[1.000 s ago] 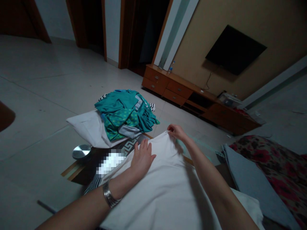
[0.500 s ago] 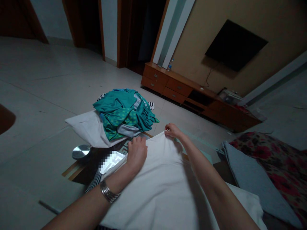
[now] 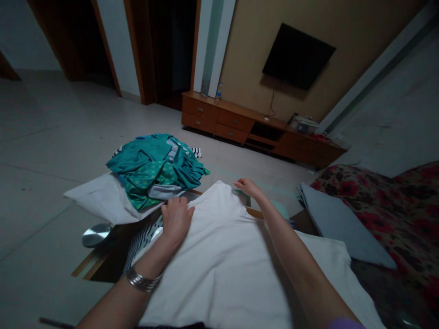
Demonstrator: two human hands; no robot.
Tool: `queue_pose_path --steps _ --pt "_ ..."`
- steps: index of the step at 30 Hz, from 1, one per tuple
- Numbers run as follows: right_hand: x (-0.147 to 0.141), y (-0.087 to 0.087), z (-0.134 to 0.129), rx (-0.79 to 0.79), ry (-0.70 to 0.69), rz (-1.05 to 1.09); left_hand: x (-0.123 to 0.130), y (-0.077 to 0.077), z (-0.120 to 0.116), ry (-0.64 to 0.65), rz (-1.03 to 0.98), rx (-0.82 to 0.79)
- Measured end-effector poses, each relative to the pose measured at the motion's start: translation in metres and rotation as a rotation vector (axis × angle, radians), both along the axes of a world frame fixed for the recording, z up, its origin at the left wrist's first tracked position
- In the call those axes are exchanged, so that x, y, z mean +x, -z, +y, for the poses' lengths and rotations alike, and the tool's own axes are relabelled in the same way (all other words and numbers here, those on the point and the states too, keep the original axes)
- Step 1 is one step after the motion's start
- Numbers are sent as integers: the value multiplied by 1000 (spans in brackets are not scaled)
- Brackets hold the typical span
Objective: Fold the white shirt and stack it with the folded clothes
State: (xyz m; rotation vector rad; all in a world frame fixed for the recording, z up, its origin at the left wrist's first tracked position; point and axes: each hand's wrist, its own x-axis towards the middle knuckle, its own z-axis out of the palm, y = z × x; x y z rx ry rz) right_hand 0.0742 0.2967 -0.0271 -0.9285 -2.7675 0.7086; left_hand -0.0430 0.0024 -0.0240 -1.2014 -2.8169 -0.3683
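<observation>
White cloth (image 3: 212, 274) is spread across the lower view, just beside a heap of teal clothing (image 3: 154, 169). Its top edge is pinched narrowly by the right hand (image 3: 247, 186); the left hand (image 3: 176, 220) is pressed on it, fingers curled. A label (image 3: 173, 145) on the heap is too small to read.

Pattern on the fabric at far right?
Floral fabric: red flowers on a dark ground, clearest at the right of the head view.

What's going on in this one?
A person is handling a large white cloth spread in front of them. Their left hand, wearing a silver metal bracelet, lies on it, and their right hand is at its far edge. A heap of teal clothing sits on a white fabric bundle beyond.
</observation>
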Motion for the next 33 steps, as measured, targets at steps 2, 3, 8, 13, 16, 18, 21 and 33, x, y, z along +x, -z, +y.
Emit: queue_pose_path --steps 2,3,8,13,16,18,21,33 --pt "17 -1 -1 12 2 -49 -1 -3 -1 7 -4 -12" --pt "20 0 -2 12 1 -67 -2 -4 -1 7 -8 -16" --pt "-16 10 -16 -16 28 -48 -17 -3 -3 -6 -104 -58" --pt "-61 11 -22 -96 2 -47 -31 -1 0 7 -197 -109" --pt "-67 5 -21 -168 -53 -67 -35 -1 -1 39 -249 -106" --pt "-64 0 -21 -203 -84 -46 -38 0 -2 74 -275 -46" --pt "-52 -8 -22 -285 -101 89 -46 5 -6 124 -352 91" --pt "18 -64 -85 -345 -237 613 -61 9 -9 316 -545 266"
